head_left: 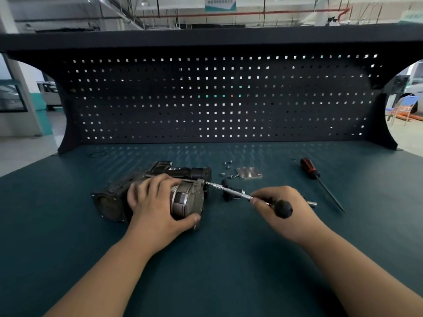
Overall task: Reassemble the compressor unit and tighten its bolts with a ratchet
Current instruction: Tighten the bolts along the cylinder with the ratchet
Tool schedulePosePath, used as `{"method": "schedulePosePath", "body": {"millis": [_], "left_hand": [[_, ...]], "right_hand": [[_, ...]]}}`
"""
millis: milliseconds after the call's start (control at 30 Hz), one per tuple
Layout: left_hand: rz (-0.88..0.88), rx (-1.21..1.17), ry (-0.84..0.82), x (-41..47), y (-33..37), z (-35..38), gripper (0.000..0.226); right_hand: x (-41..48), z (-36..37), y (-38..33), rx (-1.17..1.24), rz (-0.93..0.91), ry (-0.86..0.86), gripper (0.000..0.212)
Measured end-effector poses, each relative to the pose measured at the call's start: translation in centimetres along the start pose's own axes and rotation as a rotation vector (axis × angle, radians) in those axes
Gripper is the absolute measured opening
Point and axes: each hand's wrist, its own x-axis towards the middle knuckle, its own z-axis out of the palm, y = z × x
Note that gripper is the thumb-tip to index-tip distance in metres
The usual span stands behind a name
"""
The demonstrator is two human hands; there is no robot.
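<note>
Dark grey metal compressor unit (187, 200) lies on the teal-topped desk (229, 259); left hand (155, 202) grips its top. Right of it: chrome-shafted, black-knobbed ratchet (231, 191), tip touching its right end, gripped by right hand (281, 207). Behind-right: small loose steel bolts (227, 170), then flat square metal plate (249, 173). Far right: red-and-black-handled screwdriver (320, 181). Behind the unit: black perforated steel pegboard (217, 99).

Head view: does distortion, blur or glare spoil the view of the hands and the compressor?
Head view: wide-angle bending curves the shelf and bench edges; daylight glints through the pegboard holes; left hand gripping the compressor and right hand holding the driver are evenly lit and fairly sharp; screws small and soft.
</note>
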Motion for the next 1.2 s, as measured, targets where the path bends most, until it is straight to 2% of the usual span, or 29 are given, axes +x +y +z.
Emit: {"method": "schedulePosePath", "body": {"millis": [267,333,433,567,633,733,867,900,1000,1033,1100,1200], "left_hand": [[-0.032,-0.036,0.046,-0.2,0.5,0.3,0.085],[-0.039,-0.056,0.033,-0.1,0.5,0.2,0.085],[-0.043,-0.091,0.019,-0.1,0.5,0.0,0.081],[-0.049,-0.103,0.003,-0.1,0.0,-0.2,0.08],[-0.037,-0.073,0.002,-0.1,-0.3,-0.2,0.085],[-0.022,-0.034,0.007,-0.3,-0.4,-0.1,0.094],[-0.025,-0.038,0.033,-0.1,-0.1,0.1,0.09],[-0.025,-0.038,0.04,-0.1,-0.1,0.2,0.088],[-0.022,-0.025,0.05,-0.3,-0.1,0.3,0.087],[-0.024,-0.02,0.051,-0.4,-0.1,0.3,0.087],[-0.03,-0.016,0.053,-0.4,-0.1,0.2,0.088],[-0.036,-0.014,0.061,-0.4,0.1,0.3,0.086]], "right_hand": [[0.3,0.3,0.5,-0.056,-0.052,-0.008,0.017],[0.3,0.2,0.8,-0.186,-0.148,0.001,0.019],[0.3,0.0,0.5,-0.397,-0.337,0.082,0.01],[1.0,0.1,0.3,-0.567,-0.544,0.198,0.025],[1.3,-0.1,0.2,-0.568,-0.575,0.191,0.024],[1.3,-0.4,-0.2,-0.422,-0.435,0.065,0.019],[2.6,-1.2,-0.9,-0.199,-0.106,-0.146,0.015],[3.0,-1.4,-1.2,-0.074,0.027,-0.209,0.015],[4.1,-1.9,-2.0,0.547,0.57,-0.438,0.024],[4.2,-2.1,-2.1,0.666,0.704,-0.492,0.027],[4.4,-2.1,-2.2,0.741,0.816,-0.555,0.032],[4.0,-1.8,-2.1,0.712,0.773,-0.546,0.031]]}}
